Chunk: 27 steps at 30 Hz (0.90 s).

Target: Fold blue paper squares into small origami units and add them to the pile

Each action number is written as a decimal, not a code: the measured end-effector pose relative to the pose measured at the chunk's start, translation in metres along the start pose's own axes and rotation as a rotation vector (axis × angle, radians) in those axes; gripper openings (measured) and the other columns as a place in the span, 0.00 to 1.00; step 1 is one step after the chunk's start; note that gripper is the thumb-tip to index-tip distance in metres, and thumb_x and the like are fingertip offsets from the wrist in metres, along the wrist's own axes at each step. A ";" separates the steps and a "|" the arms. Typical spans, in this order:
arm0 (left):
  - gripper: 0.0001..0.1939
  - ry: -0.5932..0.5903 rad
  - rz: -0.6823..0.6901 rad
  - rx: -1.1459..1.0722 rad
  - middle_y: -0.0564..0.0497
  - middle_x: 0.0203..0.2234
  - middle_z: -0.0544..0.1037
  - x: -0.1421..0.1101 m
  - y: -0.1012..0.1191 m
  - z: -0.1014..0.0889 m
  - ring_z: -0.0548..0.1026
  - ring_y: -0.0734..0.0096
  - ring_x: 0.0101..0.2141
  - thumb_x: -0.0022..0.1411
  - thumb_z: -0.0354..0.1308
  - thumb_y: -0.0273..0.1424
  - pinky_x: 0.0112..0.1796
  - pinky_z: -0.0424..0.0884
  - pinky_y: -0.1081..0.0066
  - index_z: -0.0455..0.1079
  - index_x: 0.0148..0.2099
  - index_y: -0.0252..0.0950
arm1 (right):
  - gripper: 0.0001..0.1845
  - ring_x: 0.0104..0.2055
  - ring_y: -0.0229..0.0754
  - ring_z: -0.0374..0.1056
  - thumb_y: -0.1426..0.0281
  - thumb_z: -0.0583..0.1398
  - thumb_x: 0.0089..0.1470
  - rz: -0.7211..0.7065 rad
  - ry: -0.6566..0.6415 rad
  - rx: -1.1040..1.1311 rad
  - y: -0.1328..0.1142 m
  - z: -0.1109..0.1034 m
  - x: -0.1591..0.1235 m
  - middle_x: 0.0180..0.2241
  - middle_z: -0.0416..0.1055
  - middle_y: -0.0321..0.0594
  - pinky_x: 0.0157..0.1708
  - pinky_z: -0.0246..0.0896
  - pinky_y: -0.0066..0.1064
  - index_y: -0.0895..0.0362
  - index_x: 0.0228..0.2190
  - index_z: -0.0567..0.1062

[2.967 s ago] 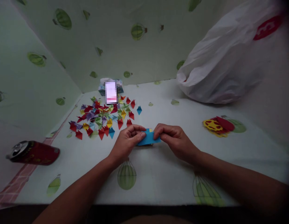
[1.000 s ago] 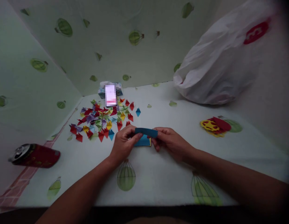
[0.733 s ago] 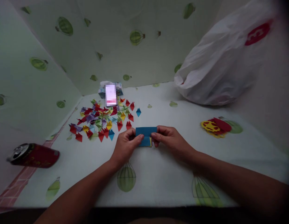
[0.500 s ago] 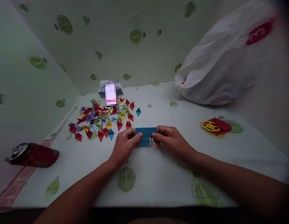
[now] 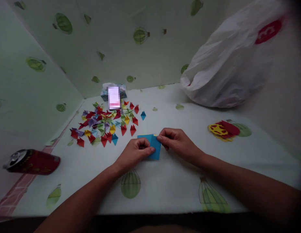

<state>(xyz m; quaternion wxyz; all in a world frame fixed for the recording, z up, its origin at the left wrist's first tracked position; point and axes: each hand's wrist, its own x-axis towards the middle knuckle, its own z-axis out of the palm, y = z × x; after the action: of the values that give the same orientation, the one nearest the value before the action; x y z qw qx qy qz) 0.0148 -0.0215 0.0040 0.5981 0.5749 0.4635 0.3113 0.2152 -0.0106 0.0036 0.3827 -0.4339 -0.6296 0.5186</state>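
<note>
A blue square of paper with a crease across it lies in front of me, a thin yellow edge showing along its top. My left hand is closed on its left part, thumb pressed on the face near the middle. At the upper right corner, the fingers of my right hand are pinched together on the paper. Beyond my left hand spreads a pile of small folded paper pieces in red, yellow, purple, green and blue. A single blue folded piece lies at the pile's right side.
A lit phone leans against a tissue box behind the pile. At left, a red drink can is by the table edge. Red and yellow paper cut-outs lie at right, below a big white plastic bag.
The blue paper has gone from a folded-over strip to a more open square. My left hand has shifted slightly lower on it, and my right hand has moved to its upper right corner.
</note>
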 end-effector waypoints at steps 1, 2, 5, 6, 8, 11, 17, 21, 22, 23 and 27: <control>0.18 -0.034 -0.016 -0.015 0.57 0.20 0.66 0.000 -0.001 0.001 0.60 0.79 0.21 0.53 0.68 0.41 0.23 0.54 0.75 0.65 0.27 0.36 | 0.16 0.22 0.35 0.59 0.59 0.62 0.56 0.002 -0.009 0.010 0.001 0.000 0.000 0.18 0.64 0.31 0.26 0.54 0.29 0.56 0.22 0.70; 0.18 -0.049 -0.029 -0.037 0.57 0.20 0.66 0.000 -0.002 0.002 0.59 0.79 0.20 0.54 0.68 0.41 0.22 0.53 0.75 0.64 0.27 0.36 | 0.17 0.22 0.35 0.59 0.59 0.61 0.57 0.003 -0.016 0.025 0.001 0.001 0.000 0.18 0.64 0.32 0.26 0.54 0.30 0.56 0.22 0.70; 0.19 0.006 -0.016 -0.101 0.58 0.19 0.66 -0.001 -0.003 0.004 0.61 0.79 0.20 0.56 0.66 0.42 0.23 0.55 0.75 0.62 0.28 0.37 | 0.18 0.24 0.36 0.61 0.56 0.60 0.59 0.017 -0.030 0.115 0.002 0.004 -0.001 0.20 0.66 0.33 0.28 0.56 0.30 0.56 0.25 0.71; 0.19 0.032 -0.001 -0.110 0.58 0.19 0.66 -0.002 -0.002 0.004 0.62 0.79 0.20 0.57 0.66 0.42 0.23 0.56 0.75 0.62 0.28 0.37 | 0.19 0.25 0.36 0.61 0.55 0.61 0.58 0.033 -0.052 0.143 0.002 0.005 -0.002 0.21 0.66 0.33 0.29 0.56 0.30 0.56 0.25 0.71; 0.19 0.061 0.025 -0.123 0.58 0.19 0.67 -0.001 -0.002 0.005 0.63 0.79 0.21 0.56 0.66 0.42 0.24 0.58 0.75 0.63 0.28 0.36 | 0.19 0.25 0.35 0.60 0.55 0.64 0.55 0.070 -0.121 0.174 0.003 0.007 -0.003 0.22 0.65 0.33 0.28 0.55 0.29 0.56 0.26 0.70; 0.18 0.061 0.050 -0.132 0.57 0.22 0.69 0.000 -0.002 0.004 0.66 0.78 0.23 0.54 0.68 0.42 0.26 0.61 0.75 0.66 0.31 0.35 | 0.16 0.25 0.35 0.58 0.58 0.64 0.54 0.068 -0.227 0.140 0.005 0.008 -0.003 0.23 0.64 0.32 0.27 0.52 0.29 0.57 0.26 0.70; 0.15 0.177 0.146 -0.115 0.57 0.23 0.71 0.003 -0.005 0.002 0.68 0.78 0.23 0.54 0.69 0.38 0.26 0.65 0.76 0.68 0.32 0.35 | 0.12 0.25 0.34 0.57 0.64 0.62 0.54 0.054 -0.269 0.059 0.007 0.007 -0.001 0.22 0.62 0.31 0.25 0.51 0.28 0.56 0.25 0.66; 0.15 0.204 0.121 -0.137 0.57 0.22 0.73 0.002 -0.004 0.003 0.73 0.77 0.23 0.54 0.68 0.37 0.27 0.68 0.75 0.65 0.31 0.35 | 0.10 0.25 0.35 0.64 0.63 0.61 0.56 0.065 -0.128 0.151 0.006 0.004 0.000 0.24 0.66 0.32 0.26 0.57 0.29 0.56 0.29 0.67; 0.15 0.179 0.105 -0.134 0.57 0.21 0.73 0.002 -0.004 0.003 0.73 0.77 0.23 0.54 0.68 0.36 0.28 0.68 0.75 0.65 0.31 0.36 | 0.10 0.24 0.35 0.64 0.63 0.61 0.56 0.055 -0.100 0.140 0.006 0.004 0.000 0.24 0.66 0.32 0.26 0.58 0.29 0.56 0.30 0.67; 0.15 0.154 0.091 -0.133 0.57 0.20 0.73 0.002 -0.004 0.003 0.73 0.77 0.23 0.54 0.68 0.35 0.28 0.69 0.75 0.64 0.31 0.36 | 0.10 0.24 0.35 0.64 0.63 0.61 0.57 0.038 -0.080 0.116 0.006 0.003 0.000 0.24 0.65 0.32 0.26 0.59 0.29 0.56 0.30 0.67; 0.13 0.098 0.060 -0.145 0.55 0.24 0.76 0.001 -0.003 0.004 0.74 0.78 0.23 0.54 0.68 0.35 0.28 0.70 0.75 0.68 0.35 0.34 | 0.10 0.23 0.34 0.63 0.64 0.62 0.56 -0.009 -0.098 0.082 0.008 0.003 0.000 0.25 0.66 0.32 0.24 0.59 0.29 0.56 0.31 0.69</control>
<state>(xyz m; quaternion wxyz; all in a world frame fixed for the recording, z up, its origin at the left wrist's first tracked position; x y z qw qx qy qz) 0.0184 -0.0222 0.0003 0.6053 0.5276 0.4512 0.3896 0.2131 -0.0109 -0.0045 0.3712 -0.3893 -0.6276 0.5629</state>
